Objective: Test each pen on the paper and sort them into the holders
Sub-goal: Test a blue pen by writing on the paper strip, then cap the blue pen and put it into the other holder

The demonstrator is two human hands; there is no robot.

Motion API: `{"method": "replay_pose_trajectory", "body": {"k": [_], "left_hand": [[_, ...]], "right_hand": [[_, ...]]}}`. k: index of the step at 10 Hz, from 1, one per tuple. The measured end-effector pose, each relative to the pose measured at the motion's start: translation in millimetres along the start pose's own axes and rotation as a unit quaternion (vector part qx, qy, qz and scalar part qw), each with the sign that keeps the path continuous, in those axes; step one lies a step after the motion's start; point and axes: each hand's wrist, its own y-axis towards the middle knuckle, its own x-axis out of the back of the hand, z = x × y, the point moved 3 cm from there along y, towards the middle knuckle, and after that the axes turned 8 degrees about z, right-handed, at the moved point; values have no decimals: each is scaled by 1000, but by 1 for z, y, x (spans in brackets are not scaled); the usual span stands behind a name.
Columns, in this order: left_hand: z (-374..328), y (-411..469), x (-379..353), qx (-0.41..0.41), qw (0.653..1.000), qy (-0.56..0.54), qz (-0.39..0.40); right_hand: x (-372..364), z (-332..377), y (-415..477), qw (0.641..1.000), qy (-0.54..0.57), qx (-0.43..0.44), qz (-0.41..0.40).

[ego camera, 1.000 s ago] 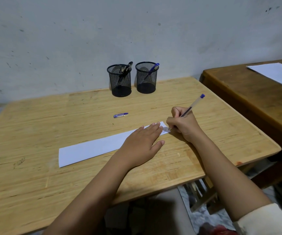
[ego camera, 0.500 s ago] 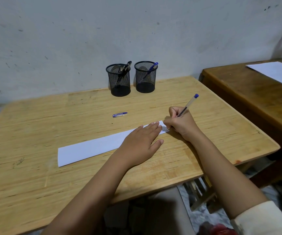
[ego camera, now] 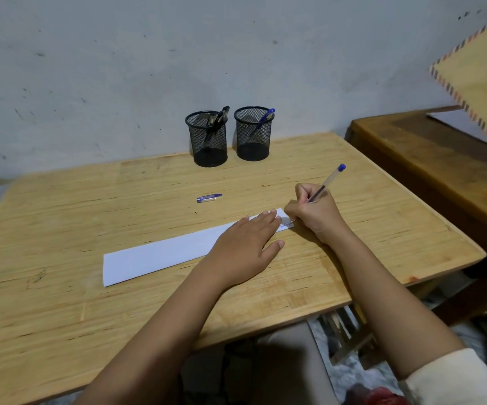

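Note:
A long white paper strip (ego camera: 160, 254) lies on the wooden table (ego camera: 61, 217). My left hand (ego camera: 245, 244) presses flat on the strip's right part, fingers straight. My right hand (ego camera: 313, 213) grips a clear blue pen (ego camera: 330, 181), its tip on the strip's right end, where blue scribbles show. A blue pen cap (ego camera: 208, 197) lies on the table behind the strip. Two black mesh holders stand at the back: the left holder (ego camera: 207, 141) has dark pens in it, and a single blue pen leans in the right holder (ego camera: 253, 135).
A darker wooden table (ego camera: 429, 159) stands to the right with a white sheet on it. A tan envelope with a striped edge (ego camera: 482, 71) hangs into view at the upper right. The grey wall runs right behind the holders.
My view has shifted a little, bringing the striped envelope into sight at the upper right. My right hand keeps the pen tip on the strip's right end; my left hand stays flat.

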Motion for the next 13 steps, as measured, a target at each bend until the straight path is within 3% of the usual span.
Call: {"method": "replay_pose_trajectory", "body": {"k": [5, 6, 9, 10, 11, 13], "left_hand": [[0, 0, 1, 0, 1000, -5, -10], [0, 0, -1, 2, 1000, -10, -18], [-12, -12, -3, -22, 996, -14, -84], [-6, -13, 24, 16, 991, -67, -110], [26, -12, 113, 45, 977, -62, -199], [78, 5, 111, 164, 984, -50, -52]], "right_hand": [[1, 4, -3, 1000, 18, -9, -12], [6, 2, -5, 993, 93, -31, -67], [8, -10, -25, 951, 293, -69, -71], [4, -10, -15, 947, 304, -85, -67], [3, 55, 35, 943, 329, -26, -45], [11, 57, 43, 937, 343, -53, -50]]}}
